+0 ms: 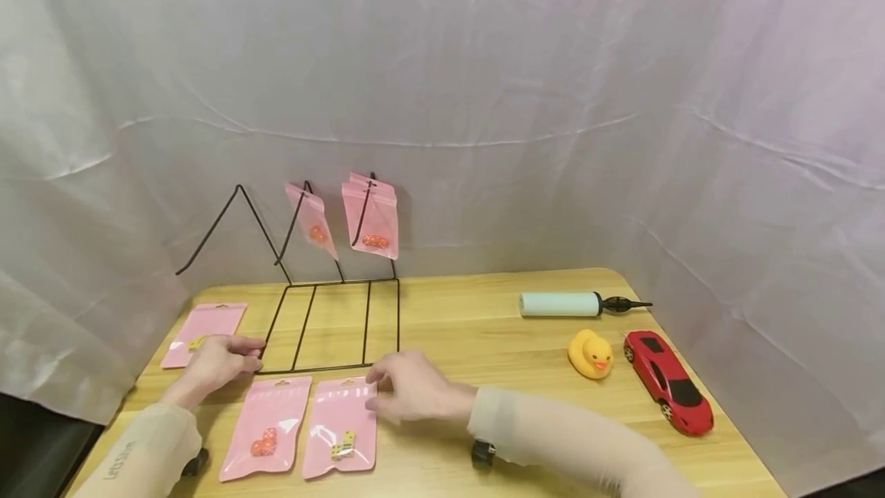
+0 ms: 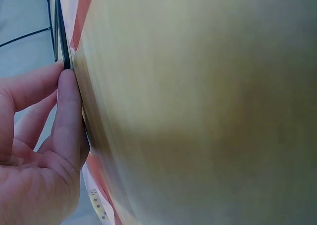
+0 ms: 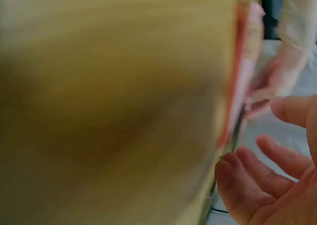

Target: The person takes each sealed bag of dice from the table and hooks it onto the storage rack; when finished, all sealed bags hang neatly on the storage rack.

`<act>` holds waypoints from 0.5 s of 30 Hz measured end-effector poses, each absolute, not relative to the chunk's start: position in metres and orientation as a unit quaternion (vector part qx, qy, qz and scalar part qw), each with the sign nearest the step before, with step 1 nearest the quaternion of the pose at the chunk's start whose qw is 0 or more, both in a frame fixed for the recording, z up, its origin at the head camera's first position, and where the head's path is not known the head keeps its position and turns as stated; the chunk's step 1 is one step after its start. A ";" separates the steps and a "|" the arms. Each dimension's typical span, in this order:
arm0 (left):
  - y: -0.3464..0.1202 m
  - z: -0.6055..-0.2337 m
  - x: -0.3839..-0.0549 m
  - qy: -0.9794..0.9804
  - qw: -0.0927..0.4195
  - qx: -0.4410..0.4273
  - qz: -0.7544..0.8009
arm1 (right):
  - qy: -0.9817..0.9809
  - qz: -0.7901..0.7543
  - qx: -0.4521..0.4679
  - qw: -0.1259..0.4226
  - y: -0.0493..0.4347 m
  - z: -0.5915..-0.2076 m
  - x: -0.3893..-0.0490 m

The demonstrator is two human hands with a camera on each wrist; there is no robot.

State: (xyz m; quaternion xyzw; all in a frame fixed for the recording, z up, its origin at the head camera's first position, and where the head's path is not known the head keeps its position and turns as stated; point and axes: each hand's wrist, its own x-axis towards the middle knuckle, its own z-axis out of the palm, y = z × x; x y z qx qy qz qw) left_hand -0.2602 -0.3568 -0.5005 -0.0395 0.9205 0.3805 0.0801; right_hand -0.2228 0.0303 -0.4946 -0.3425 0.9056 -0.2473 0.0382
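A black wire display rack (image 1: 332, 369) with upright hooks stands on the table's left half. My left hand (image 1: 220, 363) pinches its front left corner between thumb and finger; in the left wrist view the fingertips (image 2: 68, 79) meet at the black wire (image 2: 63, 31). My right hand (image 1: 415, 389) is by the rack's front right corner, thumb apart from the loosely bent fingers (image 3: 228, 178). Just in front of the rack lie a pink bag with orange dice (image 1: 266, 425) and a pink bag with yellow dice (image 1: 340, 429), the latter beside my right fingertips.
Another pink bag (image 1: 214, 319) lies left of the rack. Pink bags hang on the middle hook (image 1: 314, 217) and right hook (image 1: 376, 214). At the right are a pale hand pump (image 1: 560, 303), a yellow rubber duck (image 1: 590, 354) and a red toy car (image 1: 667, 383). Grey curtains (image 1: 484, 137) surround the table.
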 end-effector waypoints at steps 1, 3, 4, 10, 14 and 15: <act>-0.358 -0.500 -0.260 0.923 0.080 -0.038 0.375 | 0.912 -0.225 -0.341 0.039 0.030 -0.496 -0.221; -0.360 -0.499 -0.260 0.926 0.081 -0.038 0.368 | 0.920 -0.191 -0.339 0.039 0.027 -0.498 -0.219; -0.360 -0.499 -0.259 0.926 0.081 -0.040 0.367 | 0.923 -0.175 -0.341 0.035 0.024 -0.497 -0.219; -0.358 -0.498 -0.257 0.921 0.084 -0.037 0.378 | 0.934 -0.091 -0.345 0.037 0.011 -0.493 -0.222; -0.353 -0.497 -0.258 0.922 0.083 -0.036 0.376 | 0.936 -0.065 -0.343 0.053 0.009 -0.493 -0.225; -0.353 -0.496 -0.258 0.923 0.083 -0.035 0.374 | 0.936 -0.065 -0.342 0.057 0.009 -0.493 -0.225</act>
